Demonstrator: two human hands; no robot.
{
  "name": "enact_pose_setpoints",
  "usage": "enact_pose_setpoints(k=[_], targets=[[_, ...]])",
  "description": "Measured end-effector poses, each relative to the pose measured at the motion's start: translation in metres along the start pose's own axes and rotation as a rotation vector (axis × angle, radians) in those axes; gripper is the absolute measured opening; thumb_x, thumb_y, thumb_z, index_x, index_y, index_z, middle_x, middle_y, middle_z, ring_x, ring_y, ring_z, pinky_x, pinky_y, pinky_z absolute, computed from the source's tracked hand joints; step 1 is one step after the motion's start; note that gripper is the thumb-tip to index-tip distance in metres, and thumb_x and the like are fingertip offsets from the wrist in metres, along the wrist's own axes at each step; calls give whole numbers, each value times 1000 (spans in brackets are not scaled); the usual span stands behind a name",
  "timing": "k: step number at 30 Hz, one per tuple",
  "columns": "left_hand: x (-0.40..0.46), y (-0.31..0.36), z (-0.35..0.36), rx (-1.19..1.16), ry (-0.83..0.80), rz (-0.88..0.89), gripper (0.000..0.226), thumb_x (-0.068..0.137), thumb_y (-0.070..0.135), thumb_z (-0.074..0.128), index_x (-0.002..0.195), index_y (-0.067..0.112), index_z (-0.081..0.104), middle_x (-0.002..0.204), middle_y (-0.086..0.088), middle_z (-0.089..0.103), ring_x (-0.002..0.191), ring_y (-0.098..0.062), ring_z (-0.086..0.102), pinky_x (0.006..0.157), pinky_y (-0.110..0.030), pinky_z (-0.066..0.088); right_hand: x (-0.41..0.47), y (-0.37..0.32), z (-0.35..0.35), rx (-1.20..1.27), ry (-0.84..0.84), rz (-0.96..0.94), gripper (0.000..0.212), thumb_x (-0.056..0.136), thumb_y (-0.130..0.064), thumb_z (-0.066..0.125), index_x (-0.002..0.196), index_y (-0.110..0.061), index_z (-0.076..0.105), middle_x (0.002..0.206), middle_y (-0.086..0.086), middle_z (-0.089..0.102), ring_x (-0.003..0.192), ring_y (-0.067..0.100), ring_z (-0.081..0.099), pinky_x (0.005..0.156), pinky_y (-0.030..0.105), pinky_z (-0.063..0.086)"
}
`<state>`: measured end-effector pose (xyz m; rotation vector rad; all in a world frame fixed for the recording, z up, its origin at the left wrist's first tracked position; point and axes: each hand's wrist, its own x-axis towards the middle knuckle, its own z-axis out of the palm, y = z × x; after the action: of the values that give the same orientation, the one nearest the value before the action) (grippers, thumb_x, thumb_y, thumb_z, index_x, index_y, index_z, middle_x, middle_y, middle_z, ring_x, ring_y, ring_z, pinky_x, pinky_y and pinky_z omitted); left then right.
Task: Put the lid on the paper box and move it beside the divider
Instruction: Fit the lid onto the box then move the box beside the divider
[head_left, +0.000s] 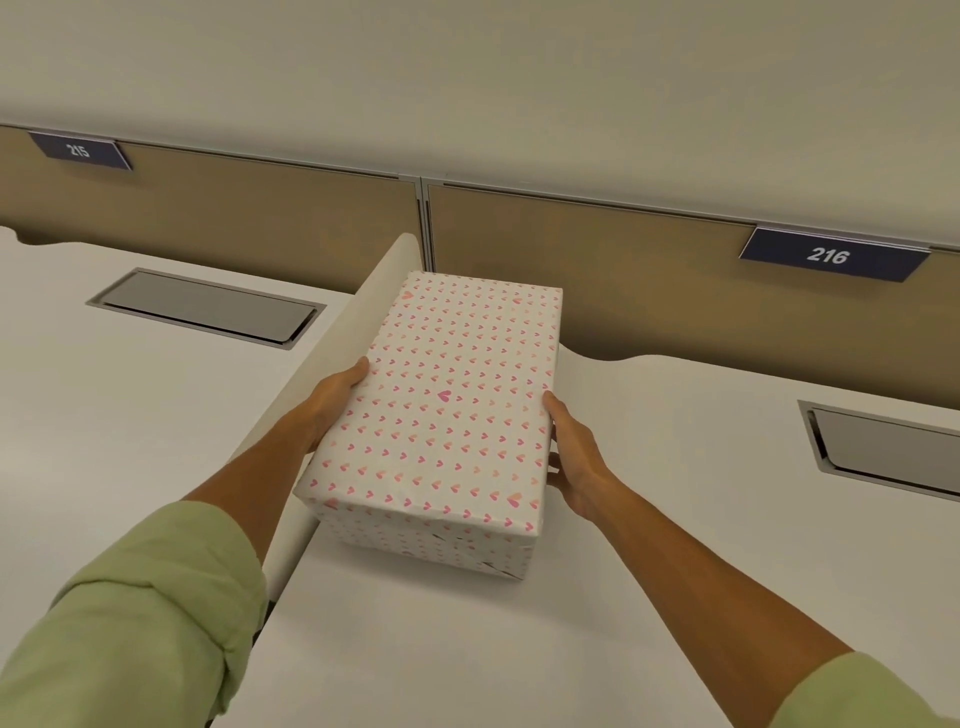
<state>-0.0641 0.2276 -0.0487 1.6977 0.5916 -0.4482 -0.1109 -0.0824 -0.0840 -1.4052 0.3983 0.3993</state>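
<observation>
Two hands clamp the lidded paper box (441, 415) by its long sides: left hand (332, 395), right hand (574, 467). Just outside the left hand stands the divider (353, 306); those fingers could get pinched, or the lid could skew.

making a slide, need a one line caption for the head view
Both hands, left hand and right hand, hold the lidded heart-print paper box beside the divider.
</observation>
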Motion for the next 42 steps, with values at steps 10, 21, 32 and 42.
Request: enact_pose_setpoints(k=[10,21,32,42], targets=[[0,8,2,284,21,81,54,95,66,27,116,25,55,109,-3,66,97,-27,67,91,-45,52,-1,0,6,4,6,8,49,89,-67,51,115,-27,61,105,-3,78,101,24,72,73,40,50],[-9,19,20,834,401,531,49,104,31,40,149,12,36,153,-13,42,140,-34,39,115,-47,29,0,-4,3,13,-30,27,55,88,-66,54,122,-23,59,114,1,75,106,27,70,88,48,53],[-49,22,56,962,412,635,62,96,51,48,145,15,40,154,-7,41,138,-29,42,109,-47,38,-28,-35,-11,-107,85,15,89,84,-62,65,153,-28,20,155,9,40,133,38,48,100,53,46],[-104,18,83,1066,377,731,87,82,78,40,147,19,39,154,-5,41,140,-29,40,109,-52,38,-87,-45,-43,-212,154,-26,82,94,-50,60,158,-25,13,163,10,29,137,37,46,110,53,42]])
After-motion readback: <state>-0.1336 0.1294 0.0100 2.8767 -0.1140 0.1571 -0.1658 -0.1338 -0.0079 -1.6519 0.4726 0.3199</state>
